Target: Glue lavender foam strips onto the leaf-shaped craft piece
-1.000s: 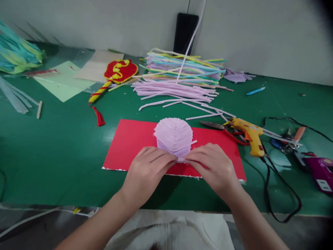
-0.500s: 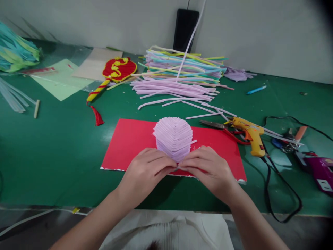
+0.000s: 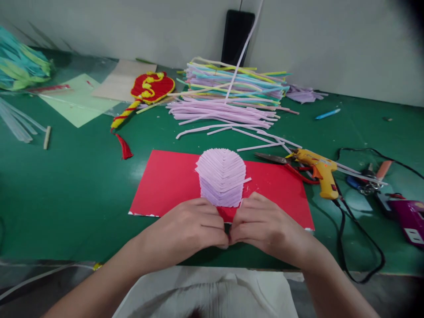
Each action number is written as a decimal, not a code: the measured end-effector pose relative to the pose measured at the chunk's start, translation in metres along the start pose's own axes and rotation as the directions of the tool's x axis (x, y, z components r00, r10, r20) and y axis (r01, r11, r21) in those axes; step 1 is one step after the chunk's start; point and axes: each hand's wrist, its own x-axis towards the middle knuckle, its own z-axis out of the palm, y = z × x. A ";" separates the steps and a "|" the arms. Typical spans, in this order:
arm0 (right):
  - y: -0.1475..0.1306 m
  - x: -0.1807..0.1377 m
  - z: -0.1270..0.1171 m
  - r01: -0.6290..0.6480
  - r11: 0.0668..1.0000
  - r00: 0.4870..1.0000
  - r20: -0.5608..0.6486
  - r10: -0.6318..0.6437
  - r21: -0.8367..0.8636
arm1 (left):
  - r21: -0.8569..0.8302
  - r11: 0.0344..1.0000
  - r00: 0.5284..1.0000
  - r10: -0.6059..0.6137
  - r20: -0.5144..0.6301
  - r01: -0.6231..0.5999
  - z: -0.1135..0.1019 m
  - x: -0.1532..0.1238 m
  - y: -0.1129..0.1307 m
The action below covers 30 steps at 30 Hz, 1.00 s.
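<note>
On a red board [image 3: 165,181] lies a lilac leaf-shaped piece [image 3: 221,176] made of pipe cleaners laid in slanting V-shaped rows. One loose pipe cleaner end juts from its right side. Just below this piece, over the board's front edge, my left hand [image 3: 195,223] and my right hand [image 3: 261,221] meet with knuckles together. Both are closed, fingers curled in. A pale tip of a short lilac pipe cleaner [image 3: 241,202] peeks out by my right index finger; the rest of it is hidden inside the hands.
Behind the board lie a lilac pipe cleaner bundle [image 3: 221,112] and a multicoloured bundle [image 3: 238,84]. Scissors [image 3: 271,158] and a yellow glue gun [image 3: 318,168] with a black cord rest at right. A red and yellow fan [image 3: 152,86] lies left; a phone [image 3: 236,37] leans on the wall.
Both hands have moved down, toward me, away from the lower tip of the leaf-shaped piece. Their fingers have curled from a fingertip pinch into closed fists. More of the piece's lower edge shows.
</note>
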 end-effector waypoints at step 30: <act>-0.002 0.012 0.024 -0.498 0.529 0.575 -0.194 0.795 0.687 | 0.151 0.946 0.795 -0.146 -0.589 0.285 0.023 0.007 -0.008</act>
